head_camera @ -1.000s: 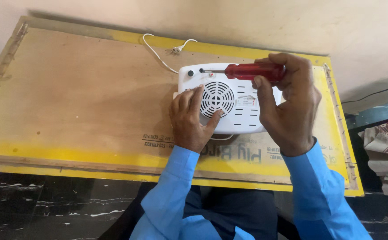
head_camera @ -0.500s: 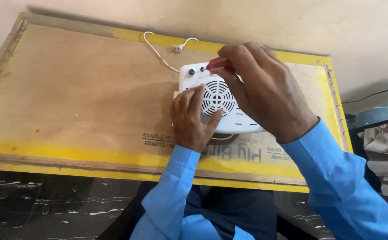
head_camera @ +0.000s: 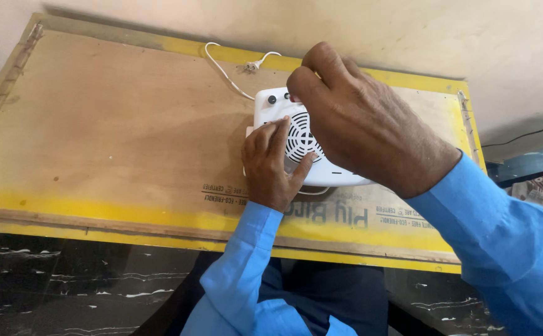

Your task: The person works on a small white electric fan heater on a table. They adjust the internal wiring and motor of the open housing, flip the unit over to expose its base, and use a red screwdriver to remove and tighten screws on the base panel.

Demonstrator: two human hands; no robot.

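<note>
Now we press our left hand (head_camera: 270, 167) flat, fingers spread, on the white fan heater (head_camera: 296, 140) that lies on the plywood board (head_camera: 116, 130). Our right hand (head_camera: 362, 121) arches over its top edge by the dark knobs (head_camera: 272, 99), fingers curled — whether it grips anything we cannot tell. A white cord (head_camera: 225, 73) runs from the heater to its plug (head_camera: 254, 65) — just beside the board's yellow far edge.

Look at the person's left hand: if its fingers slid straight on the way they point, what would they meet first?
The left hand lies on the white fan heater, fingers pointing up the casing. They would probably meet the small dark knobs near its top edge first, though depth is hard to judge.
</note>
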